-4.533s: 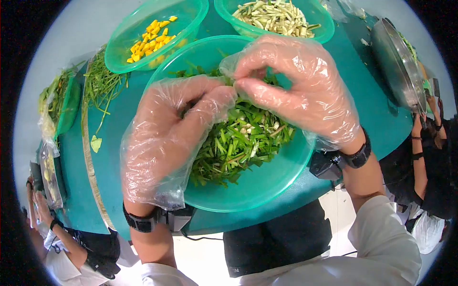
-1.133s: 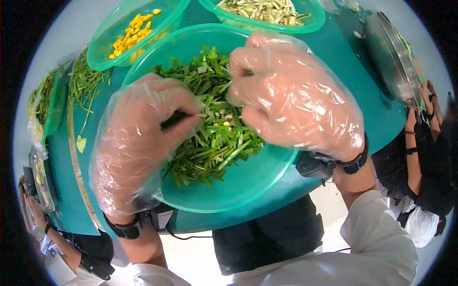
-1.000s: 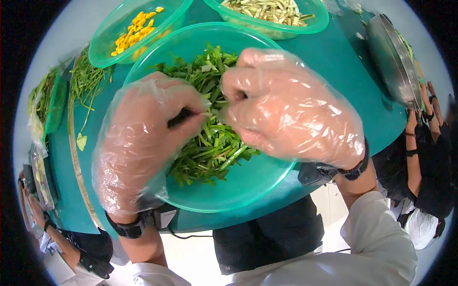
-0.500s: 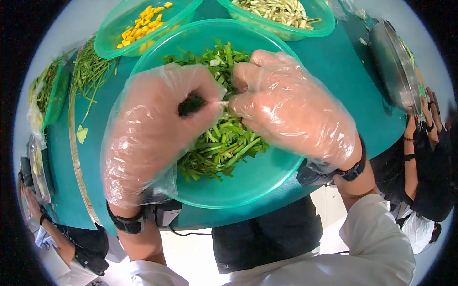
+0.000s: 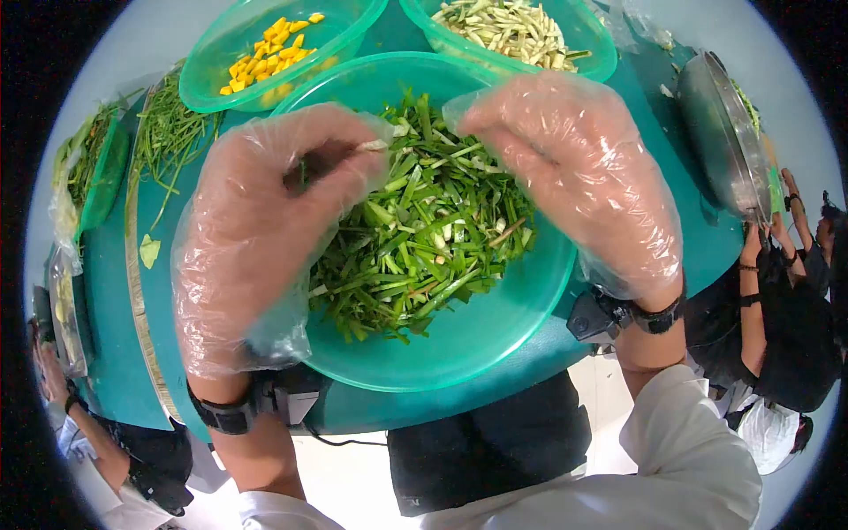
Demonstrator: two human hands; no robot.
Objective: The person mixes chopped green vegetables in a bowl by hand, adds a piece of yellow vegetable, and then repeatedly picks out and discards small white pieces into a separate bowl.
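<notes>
Both my hands wear clear plastic gloves and hover over a large green plastic bowl (image 5: 442, 375) of chopped greens (image 5: 442, 230). My left hand (image 5: 274, 212) is at the bowl's left side, thumb and fingers curled into a ring. A small pale piece of vegetable (image 5: 375, 146) shows at its pinched fingertips. On the right, my right hand (image 5: 579, 168) has its fingers bent together above the far edge of the greens. Whether anything lies in that pinch I cannot make out. A gap over the greens separates the two hands.
Behind stand a green basin with yellow cubes (image 5: 265, 62) and another with pale vegetable strips (image 5: 521, 35). Long thin green stalks (image 5: 172, 128) lie at left. A metal bowl (image 5: 724, 132) is at right. Other people's arms (image 5: 751, 305) appear at both sides.
My hands have drawn apart from their meeting point over the bowl, left hand leftward, right hand rightward and up. More of the chopped greens shows between them.
</notes>
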